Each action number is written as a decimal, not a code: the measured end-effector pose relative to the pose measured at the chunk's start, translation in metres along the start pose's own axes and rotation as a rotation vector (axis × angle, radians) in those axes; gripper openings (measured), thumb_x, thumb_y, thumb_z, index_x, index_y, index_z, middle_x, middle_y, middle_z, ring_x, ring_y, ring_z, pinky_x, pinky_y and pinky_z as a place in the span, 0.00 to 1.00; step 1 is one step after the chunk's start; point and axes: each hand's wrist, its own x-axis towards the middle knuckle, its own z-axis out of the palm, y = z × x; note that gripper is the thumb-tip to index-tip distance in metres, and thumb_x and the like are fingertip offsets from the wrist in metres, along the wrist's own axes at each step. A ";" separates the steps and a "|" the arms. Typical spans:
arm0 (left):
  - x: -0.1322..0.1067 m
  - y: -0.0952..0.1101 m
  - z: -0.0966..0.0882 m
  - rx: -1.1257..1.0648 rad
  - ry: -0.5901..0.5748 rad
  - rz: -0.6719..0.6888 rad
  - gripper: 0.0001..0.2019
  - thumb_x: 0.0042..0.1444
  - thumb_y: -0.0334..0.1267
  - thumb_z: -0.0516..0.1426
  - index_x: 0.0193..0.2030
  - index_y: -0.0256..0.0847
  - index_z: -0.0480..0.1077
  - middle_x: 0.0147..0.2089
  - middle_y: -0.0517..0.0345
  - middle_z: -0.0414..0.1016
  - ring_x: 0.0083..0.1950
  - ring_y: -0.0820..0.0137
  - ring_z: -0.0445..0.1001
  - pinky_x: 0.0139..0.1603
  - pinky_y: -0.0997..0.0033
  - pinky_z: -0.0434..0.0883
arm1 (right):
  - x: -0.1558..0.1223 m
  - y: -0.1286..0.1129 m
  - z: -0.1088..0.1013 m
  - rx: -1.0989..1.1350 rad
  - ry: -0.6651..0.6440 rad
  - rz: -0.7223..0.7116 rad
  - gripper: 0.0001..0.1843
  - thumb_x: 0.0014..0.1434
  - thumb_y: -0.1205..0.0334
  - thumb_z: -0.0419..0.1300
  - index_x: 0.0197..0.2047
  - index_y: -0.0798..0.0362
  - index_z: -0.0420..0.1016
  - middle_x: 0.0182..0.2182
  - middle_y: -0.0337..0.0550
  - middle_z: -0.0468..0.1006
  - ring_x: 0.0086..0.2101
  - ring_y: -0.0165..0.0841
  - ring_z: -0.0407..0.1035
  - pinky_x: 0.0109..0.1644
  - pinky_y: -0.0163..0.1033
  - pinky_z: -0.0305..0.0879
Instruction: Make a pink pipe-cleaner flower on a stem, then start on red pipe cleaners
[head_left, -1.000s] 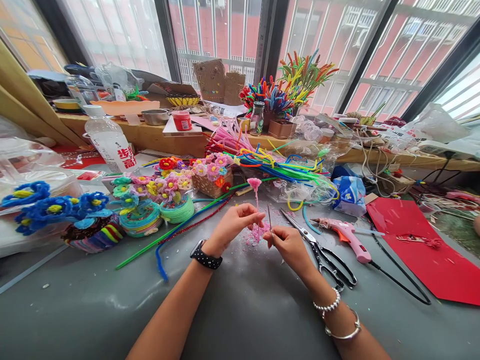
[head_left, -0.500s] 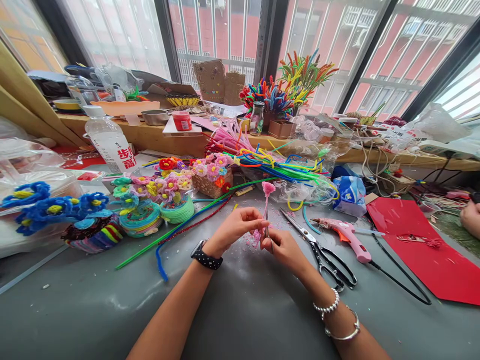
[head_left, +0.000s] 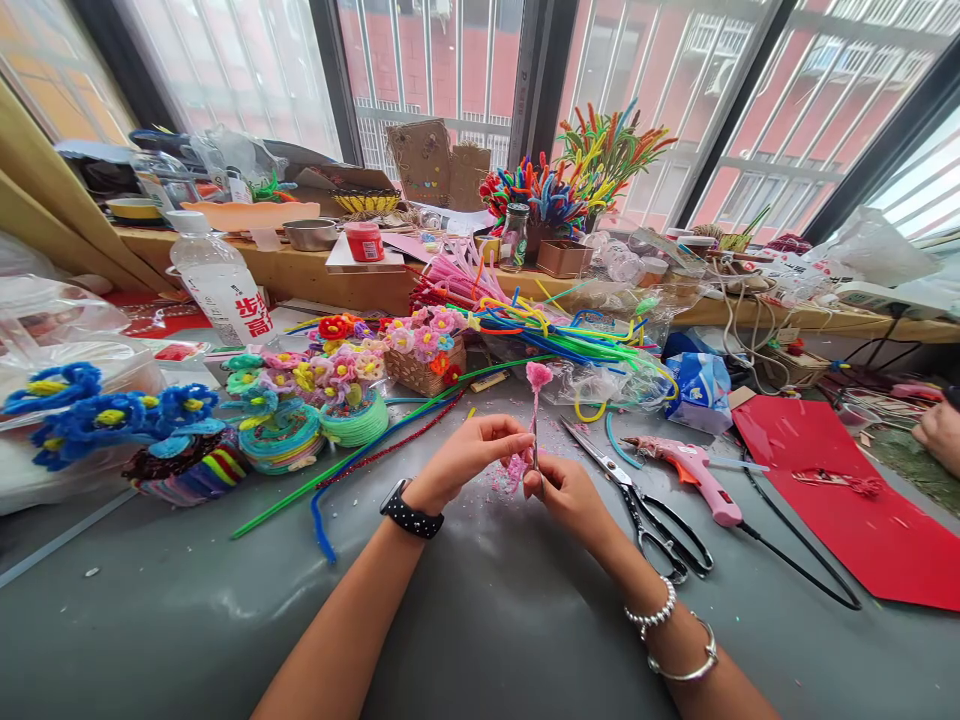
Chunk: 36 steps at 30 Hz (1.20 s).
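A pink pipe-cleaner stem (head_left: 537,392) with a fluffy pink tip stands upright between my hands. My left hand (head_left: 469,460), with a black watch on its wrist, pinches the stem from the left. My right hand (head_left: 566,495), wrist ringed with silver bracelets, is closed on the stem's lower end together with a thin dark metal piece that I cannot make out. Pink fluff trimmings (head_left: 514,472) lie on the grey table (head_left: 480,620) just under my fingers.
Scissors (head_left: 637,500) and a pink glue gun (head_left: 694,470) with a black cord lie right of my hands, beside red paper (head_left: 847,510). Pipe-cleaner flowers (head_left: 315,390), a water bottle (head_left: 217,280) and loose pipe cleaners (head_left: 547,320) crowd the back. Another person's hand (head_left: 937,430) shows at far right.
My hands have drawn together, and my right hand now touches the stem. The pink tip has swung slightly right. The other person's hand has come into view at the right edge.
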 end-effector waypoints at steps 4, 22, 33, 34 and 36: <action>0.000 0.001 0.001 -0.004 -0.014 -0.003 0.11 0.44 0.42 0.56 0.23 0.35 0.65 0.22 0.63 0.64 0.25 0.78 0.61 0.29 0.77 0.60 | -0.001 -0.002 -0.001 -0.001 -0.016 -0.026 0.33 0.47 0.32 0.38 0.18 0.55 0.61 0.17 0.37 0.59 0.21 0.27 0.52 0.22 0.32 0.48; 0.000 0.000 0.001 -0.076 -0.041 -0.043 0.09 0.42 0.39 0.59 0.24 0.35 0.65 0.23 0.64 0.66 0.26 0.78 0.63 0.29 0.77 0.60 | 0.000 -0.001 -0.001 0.014 -0.001 0.030 0.30 0.48 0.35 0.43 0.17 0.55 0.62 0.15 0.36 0.59 0.19 0.26 0.52 0.23 0.32 0.47; 0.000 -0.001 0.001 -0.066 -0.067 -0.041 0.08 0.43 0.38 0.58 0.25 0.34 0.65 0.23 0.64 0.65 0.25 0.79 0.63 0.28 0.78 0.59 | -0.001 -0.002 -0.001 -0.064 0.042 0.024 0.29 0.49 0.37 0.43 0.19 0.55 0.62 0.16 0.35 0.57 0.19 0.26 0.51 0.22 0.32 0.45; 0.000 -0.001 0.001 -0.064 -0.073 -0.042 0.08 0.43 0.38 0.58 0.25 0.34 0.65 0.23 0.64 0.65 0.25 0.79 0.62 0.28 0.78 0.59 | -0.001 -0.002 -0.001 -0.071 0.045 0.022 0.28 0.50 0.37 0.44 0.19 0.55 0.63 0.16 0.35 0.57 0.19 0.26 0.51 0.22 0.31 0.45; 0.000 -0.001 0.001 -0.061 -0.082 -0.046 0.08 0.43 0.38 0.58 0.25 0.34 0.65 0.23 0.64 0.65 0.25 0.79 0.62 0.27 0.78 0.59 | -0.001 0.000 0.000 -0.088 0.059 0.026 0.27 0.50 0.39 0.45 0.19 0.55 0.62 0.15 0.34 0.57 0.19 0.26 0.51 0.22 0.31 0.46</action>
